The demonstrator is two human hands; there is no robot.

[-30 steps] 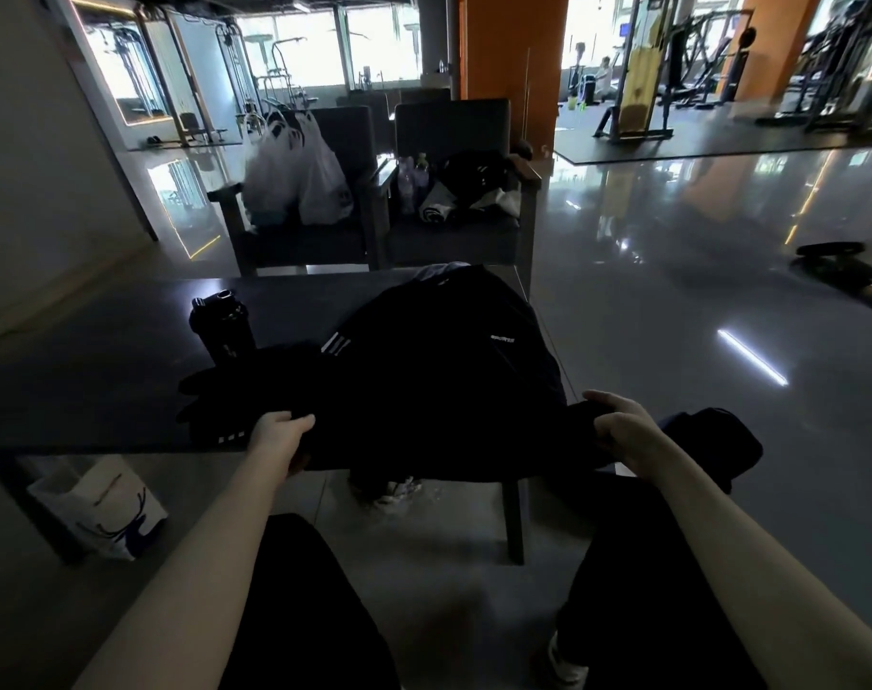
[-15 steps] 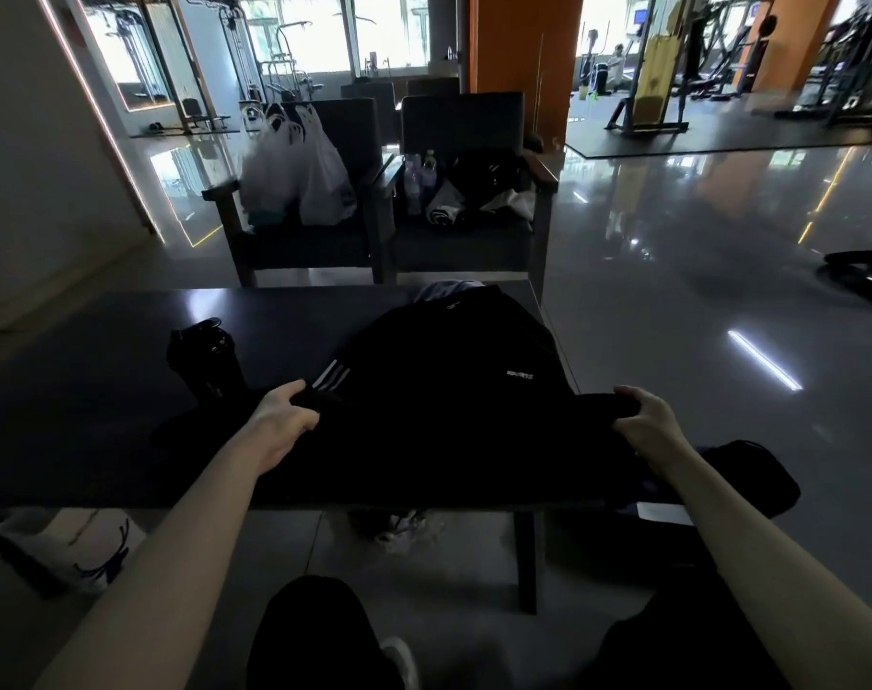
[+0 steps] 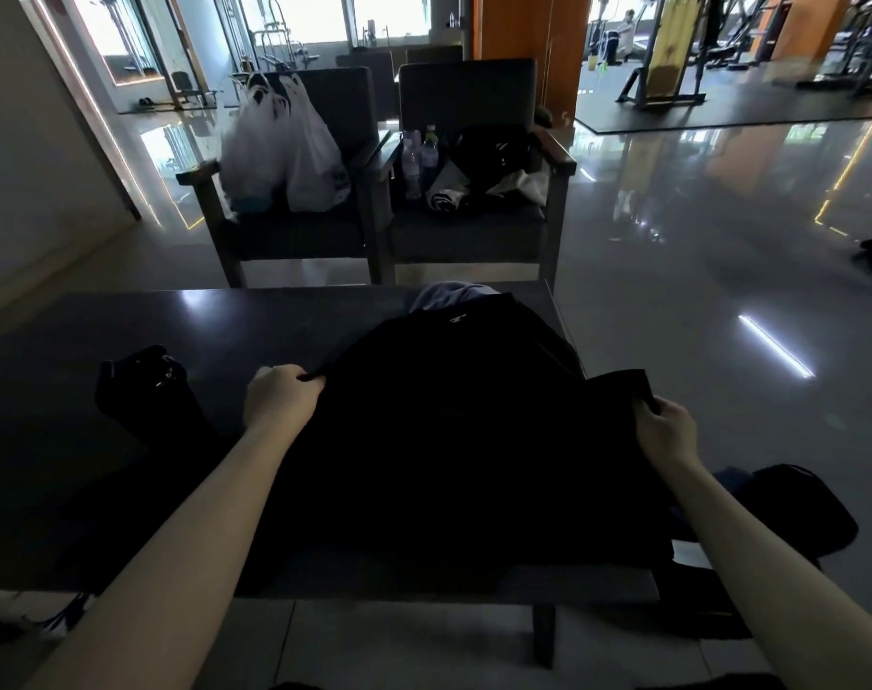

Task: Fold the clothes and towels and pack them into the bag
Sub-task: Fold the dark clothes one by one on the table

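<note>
Fingers point(image 3: 294, 385) of the left hand point(image 3: 282, 403) curl round the left edge of the one black garment point(image 3: 448, 455). The right hand point(image 3: 665, 430) grips its right corner the same way, so both hands are closed on cloth. That garment lies over the right half of the single dark table point(image 3: 125, 321), the largest thing near, with the gripped right corner held out past the table's end. Beyond the table stand two chairs side by side. The left chair point(image 3: 299, 236) carries two white bags point(image 3: 294, 156). The right chair point(image 3: 473, 236) holds at least two bottles point(image 3: 419, 156), one rolled cloth point(image 3: 443, 199) and a dark heap point(image 3: 493, 146) too dim to name. One dark bag point(image 3: 802, 510) lies low at the right, just beside the table; what it rests on cannot be told. One pale cloth point(image 3: 448, 293) peeks from under the garment's far edge, and the garment hides whatever else is beneath it. One dark flask point(image 3: 142, 376) sits on the table left of the left hand, apart from it. Two bare forearms point(image 3: 184, 540) cross the table's near edge.
</note>
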